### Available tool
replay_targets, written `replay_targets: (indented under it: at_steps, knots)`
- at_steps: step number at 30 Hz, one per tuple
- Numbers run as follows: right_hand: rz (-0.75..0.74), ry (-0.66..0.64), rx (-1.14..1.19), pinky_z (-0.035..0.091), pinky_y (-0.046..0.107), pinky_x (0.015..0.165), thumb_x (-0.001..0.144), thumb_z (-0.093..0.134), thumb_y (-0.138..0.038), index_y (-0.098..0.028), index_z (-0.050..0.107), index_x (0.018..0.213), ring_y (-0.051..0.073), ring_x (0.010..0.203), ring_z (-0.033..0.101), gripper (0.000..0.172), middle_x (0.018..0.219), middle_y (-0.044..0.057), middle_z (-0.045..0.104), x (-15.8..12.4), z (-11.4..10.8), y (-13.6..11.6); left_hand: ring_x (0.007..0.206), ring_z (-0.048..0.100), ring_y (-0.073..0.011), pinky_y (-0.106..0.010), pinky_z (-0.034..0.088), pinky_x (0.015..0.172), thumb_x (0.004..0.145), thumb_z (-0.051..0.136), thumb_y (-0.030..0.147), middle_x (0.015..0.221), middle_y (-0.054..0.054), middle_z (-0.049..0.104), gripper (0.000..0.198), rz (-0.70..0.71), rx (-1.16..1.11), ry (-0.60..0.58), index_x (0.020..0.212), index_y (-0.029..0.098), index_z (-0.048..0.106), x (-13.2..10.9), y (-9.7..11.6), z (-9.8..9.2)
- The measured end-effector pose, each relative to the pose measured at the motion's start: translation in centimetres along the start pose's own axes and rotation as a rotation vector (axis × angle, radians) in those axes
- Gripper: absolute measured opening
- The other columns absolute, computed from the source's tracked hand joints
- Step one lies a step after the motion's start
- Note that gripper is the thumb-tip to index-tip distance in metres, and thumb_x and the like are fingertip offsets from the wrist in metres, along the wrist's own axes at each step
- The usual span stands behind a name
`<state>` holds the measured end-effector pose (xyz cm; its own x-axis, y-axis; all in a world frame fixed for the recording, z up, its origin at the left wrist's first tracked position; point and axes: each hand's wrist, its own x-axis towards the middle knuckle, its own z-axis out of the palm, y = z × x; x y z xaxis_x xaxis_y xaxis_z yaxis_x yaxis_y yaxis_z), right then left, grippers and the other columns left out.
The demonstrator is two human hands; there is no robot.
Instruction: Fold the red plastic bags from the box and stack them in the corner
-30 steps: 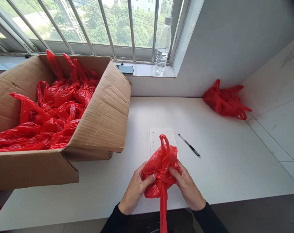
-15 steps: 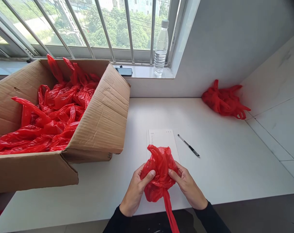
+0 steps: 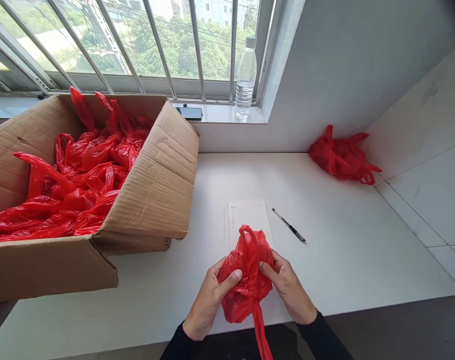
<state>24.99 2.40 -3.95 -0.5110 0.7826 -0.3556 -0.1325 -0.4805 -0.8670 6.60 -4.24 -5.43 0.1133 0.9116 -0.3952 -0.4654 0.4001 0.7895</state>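
Note:
Between both hands, over the front part of the white table, is a red plastic bag (image 3: pixel 246 280) gathered into a bundle. My left hand (image 3: pixel 211 300) grips its left side, thumb on top. My right hand (image 3: pixel 287 287) grips the other side, thumb pressed near the middle. One twisted handle of the bag hangs down past the table's front edge, and a loop sticks up at the top. What is inside the bag is hidden. Partly beneath the bag lies a white sheet or notepad (image 3: pixel 246 215) with small writing. A black pen (image 3: pixel 289 225) rests to its right.
A cardboard box (image 3: pixel 156 175) full of red plastic bags (image 3: pixel 85 185) stands on the left. Another red bag (image 3: pixel 342 155) lies in the back right corner. A water bottle (image 3: pixel 245 80) and a phone (image 3: pixel 190 113) are on the sill of the barred window.
The bag has turned slightly in my hands, and its top end now forms a loop. Both hands keep their grip. The whole view has shifted a little.

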Motion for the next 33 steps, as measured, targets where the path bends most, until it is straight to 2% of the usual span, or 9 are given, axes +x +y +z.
replay_targets:
  at_steps: [6,12,14,18,23,27,30,33]
  knots:
    - [-0.033,-0.006,0.062,0.048,0.040,0.098,0.092,0.069,-0.045,-0.028,0.063,0.123,0.026,0.114,0.062,0.036,0.128,0.006,0.067,0.0,0.0,0.8,0.089,0.063,-0.0207,-0.034,0.050,0.085,0.092,0.069,0.043,0.099,-0.006,0.069,0.034,0.036,0.131,-0.022,0.114,0.018,0.065,0.4,-0.2,0.3]
    - [0.017,0.081,0.022,0.051,0.039,0.089,0.084,0.077,-0.046,-0.023,0.068,0.106,0.026,0.099,0.066,0.034,0.111,0.007,0.073,0.4,0.4,0.8,0.090,0.061,-0.0207,-0.034,0.049,0.085,0.091,0.069,0.044,0.098,-0.005,0.066,0.031,0.049,0.218,-0.069,0.107,0.018,0.064,0.3,-0.2,0.5]
    - [0.019,0.116,0.044,0.052,0.041,0.088,0.081,0.079,-0.048,-0.023,0.069,0.106,0.027,0.097,0.066,0.037,0.109,0.007,0.073,0.5,0.5,0.9,0.095,0.062,-0.0221,-0.036,0.050,0.091,0.092,0.069,0.042,0.104,-0.006,0.067,0.033,0.046,0.185,-0.093,0.115,0.019,0.063,0.0,0.0,0.5]
    - [0.035,0.169,0.124,0.052,0.044,0.092,0.082,0.078,-0.049,-0.023,0.068,0.114,0.028,0.100,0.066,0.043,0.113,0.008,0.073,0.6,0.5,1.2,0.110,0.063,-0.0259,-0.042,0.047,0.103,0.089,0.073,0.036,0.125,-0.009,0.066,0.051,0.027,0.079,-0.148,0.135,0.023,0.055,-0.2,0.0,0.3]
    - [0.027,0.177,0.182,0.050,0.045,0.099,0.085,0.077,-0.046,-0.022,0.067,0.120,0.028,0.105,0.065,0.044,0.118,0.009,0.072,0.4,0.2,1.5,0.106,0.065,-0.0255,-0.041,0.050,0.099,0.089,0.075,0.034,0.125,-0.011,0.068,0.049,0.017,0.050,-0.064,0.132,0.021,0.058,-0.1,-0.5,0.1]
    - [0.025,0.226,0.225,0.050,0.040,0.096,0.089,0.072,-0.045,-0.024,0.066,0.122,0.027,0.106,0.064,0.040,0.116,0.007,0.072,0.6,-0.2,1.5,0.123,0.059,-0.0303,-0.045,0.046,0.106,0.094,0.067,0.033,0.137,-0.013,0.062,0.048,-0.029,-0.041,-0.123,0.140,0.023,0.054,-0.3,-0.5,-0.2]
    - [0.023,0.299,0.233,0.052,0.037,0.090,0.086,0.075,-0.046,-0.023,0.068,0.118,0.027,0.105,0.065,0.040,0.111,0.006,0.073,0.7,-0.4,1.4,0.127,0.057,-0.0320,-0.044,0.044,0.108,0.088,0.075,0.032,0.140,-0.013,0.060,0.056,-0.003,-0.031,-0.164,0.140,0.022,0.055,-0.5,-0.4,-0.3]
    - [0.033,0.294,0.247,0.052,0.037,0.090,0.086,0.075,-0.046,-0.023,0.068,0.120,0.027,0.105,0.065,0.042,0.113,0.007,0.073,0.7,-0.6,1.5,0.128,0.055,-0.0312,-0.043,0.041,0.110,0.085,0.078,0.030,0.140,-0.012,0.060,0.059,0.041,-0.025,-0.144,0.139,0.023,0.056,-0.5,-0.2,-0.1]
